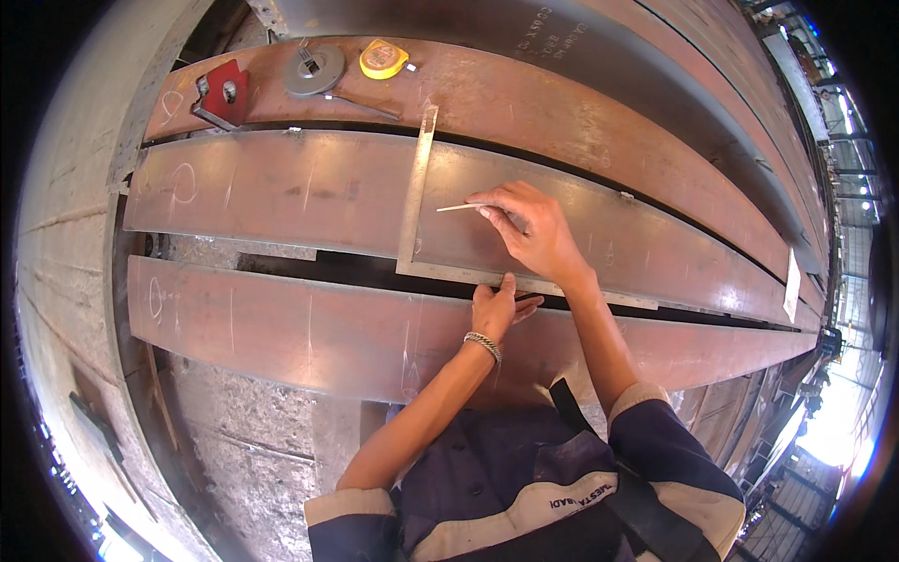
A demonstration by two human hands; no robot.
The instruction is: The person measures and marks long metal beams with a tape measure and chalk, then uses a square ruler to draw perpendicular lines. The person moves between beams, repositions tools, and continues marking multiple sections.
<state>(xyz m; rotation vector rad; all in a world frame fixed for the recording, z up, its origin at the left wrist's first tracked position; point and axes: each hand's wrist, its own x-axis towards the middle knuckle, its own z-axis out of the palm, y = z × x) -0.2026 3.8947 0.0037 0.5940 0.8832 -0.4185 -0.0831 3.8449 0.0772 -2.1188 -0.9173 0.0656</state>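
Note:
My left hand, with a chain bracelet on its wrist, grips the long lower leg of an L-shaped steel square. Its thumb is on top of that leg and its fingers reach below it. The square's other leg lies across the middle steel beam and points away from me. Above this beam, to the right of that leg, my right hand pinches a thin pale chalk stick. The stick's tip points left toward the square and appears just short of it.
On the far beam lie a yellow tape measure, a grey tape reel, a thin rod and a red block-shaped tool. The near beam carries white chalk lines. Dark gaps separate the beams.

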